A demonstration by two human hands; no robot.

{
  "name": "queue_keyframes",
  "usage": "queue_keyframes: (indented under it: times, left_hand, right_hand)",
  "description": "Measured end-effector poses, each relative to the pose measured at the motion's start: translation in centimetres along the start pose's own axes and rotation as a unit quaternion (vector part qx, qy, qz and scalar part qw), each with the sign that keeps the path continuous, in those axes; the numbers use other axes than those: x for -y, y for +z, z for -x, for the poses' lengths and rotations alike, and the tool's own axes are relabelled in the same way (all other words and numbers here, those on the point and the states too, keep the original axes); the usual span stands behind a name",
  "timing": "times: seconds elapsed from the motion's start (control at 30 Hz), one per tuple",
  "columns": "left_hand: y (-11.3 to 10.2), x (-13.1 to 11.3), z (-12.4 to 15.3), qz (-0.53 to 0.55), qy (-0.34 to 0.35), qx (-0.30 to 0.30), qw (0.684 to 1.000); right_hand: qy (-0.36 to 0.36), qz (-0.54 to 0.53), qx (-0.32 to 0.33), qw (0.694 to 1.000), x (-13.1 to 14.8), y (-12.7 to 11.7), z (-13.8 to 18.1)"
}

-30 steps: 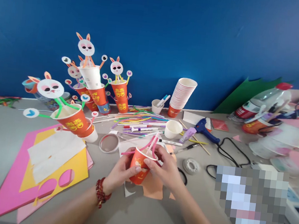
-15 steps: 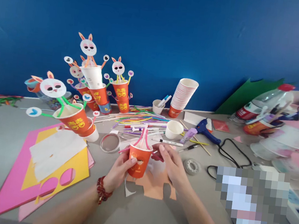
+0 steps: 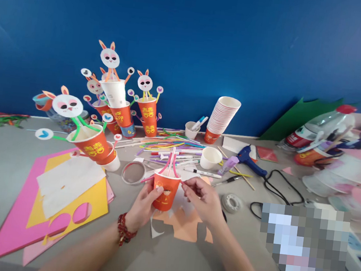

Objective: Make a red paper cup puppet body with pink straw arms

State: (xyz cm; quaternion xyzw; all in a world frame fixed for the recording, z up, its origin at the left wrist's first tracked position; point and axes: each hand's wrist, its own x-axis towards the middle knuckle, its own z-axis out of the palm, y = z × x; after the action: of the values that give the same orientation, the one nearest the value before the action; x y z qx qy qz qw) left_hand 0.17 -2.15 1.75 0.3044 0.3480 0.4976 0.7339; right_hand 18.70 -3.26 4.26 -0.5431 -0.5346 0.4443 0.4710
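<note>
My left hand (image 3: 143,205) is wrapped round an orange paper cup (image 3: 165,192) and holds it upright over the grey table (image 3: 7,168). Pink and white straws (image 3: 169,164) stand up out of the cup, and one pink straw pokes out at each side. My right hand (image 3: 202,199) is just right of the cup, its fingertips pinched on the pink straw end at the cup's right rim. A red bead bracelet (image 3: 123,229) sits on my left wrist. Under the cup lies an orange paper cut-out (image 3: 185,227).
Finished bunny cups (image 3: 88,140) stand at left and back (image 3: 146,105). Pink and yellow sheets (image 3: 62,200) lie at left. Loose straws and pens (image 3: 169,147), a white cup (image 3: 210,156), a cup stack (image 3: 223,116), a blue glue gun (image 3: 250,156), a tape roll (image 3: 231,201) and a bottle (image 3: 319,123) crowd the back.
The cup has gone from tilted to upright and moved a little away from me. My right hand has slid off the cup's rim to the straw end at its right side.
</note>
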Motion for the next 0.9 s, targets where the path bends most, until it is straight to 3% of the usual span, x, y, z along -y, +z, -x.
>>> queue_keyframes:
  times: [0.3,0.57,0.77,0.9]
  left_hand:
    - [0.17,0.07,0.21,0.002,-0.007,-0.025,1.000]
    - [0.04,-0.05,0.13,-0.003,0.009,0.006,1.000]
    - [0.30,-0.25,0.39,0.001,-0.012,0.011,1.000]
    - [0.28,-0.14,0.40,-0.018,-0.004,0.017,1.000]
  right_hand:
    - [-0.019,0.046,-0.010,0.999,0.40,0.02,0.33]
    - [0.001,0.004,0.009,1.000,0.39,-0.11,0.10]
    - [-0.006,-0.087,-0.023,0.996,0.70,-0.44,0.16]
    - [0.000,-0.106,0.029,0.994,0.86,-0.28,0.21]
